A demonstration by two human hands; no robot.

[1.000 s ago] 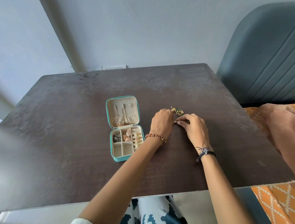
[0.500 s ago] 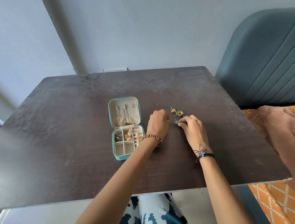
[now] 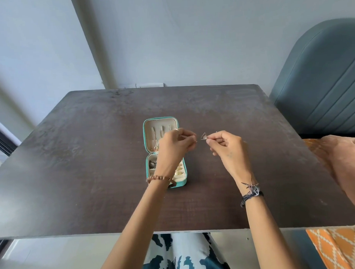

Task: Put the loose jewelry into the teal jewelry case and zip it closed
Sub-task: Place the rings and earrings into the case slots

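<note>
The teal jewelry case (image 3: pixel 161 124) lies open on the dark table (image 3: pixel 92 168), lid laid back away from me. Its beige compartments hold several gold and silver pieces, partly hidden by my left wrist. My left hand (image 3: pixel 175 148) hovers above the case, fingers curled, pinching a tiny thin piece (image 3: pixel 195 141) too small to identify. My right hand (image 3: pixel 228 150), just right of it, pinches a small clear triangular earring (image 3: pixel 204 136) by its fingertips. The two hands are a short gap apart. The green and gold jewelry seen earlier is hidden behind my right hand.
A grey-blue padded chair (image 3: pixel 323 87) stands at the table's right. Brown cloth (image 3: pixel 346 159) and orange patterned fabric (image 3: pixel 340 247) lie at the right edge. The table's front edge (image 3: pixel 116 234) is near my lap; a wall rises behind.
Both hands have risen off the table and drawn slightly apart. My right hand has lifted the triangular earring. The camera view has tilted, so the case sits under my left hand.
</note>
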